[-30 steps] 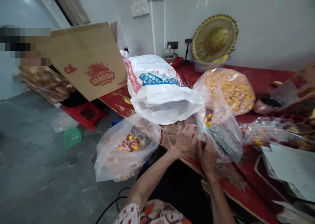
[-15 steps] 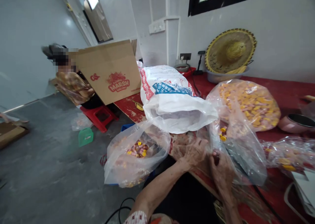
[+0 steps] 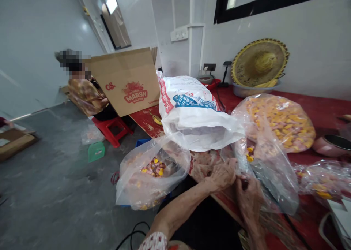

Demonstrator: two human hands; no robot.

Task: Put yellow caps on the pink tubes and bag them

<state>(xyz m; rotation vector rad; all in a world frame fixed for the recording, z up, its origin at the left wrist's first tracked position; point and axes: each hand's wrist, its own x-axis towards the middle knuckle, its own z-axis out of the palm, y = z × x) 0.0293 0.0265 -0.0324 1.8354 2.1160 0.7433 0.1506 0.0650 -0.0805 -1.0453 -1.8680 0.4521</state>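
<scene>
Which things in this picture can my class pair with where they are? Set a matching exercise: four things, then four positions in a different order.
Things:
1. woven straw hat
2. red plastic stool
3. white printed sack
4. right hand

Positions:
A. on the grey floor
B. holding a clear plastic bag
C. propped against the wall
D. lying on the red tabletop

Pairs: 1-C, 2-A, 3-D, 4-B
</scene>
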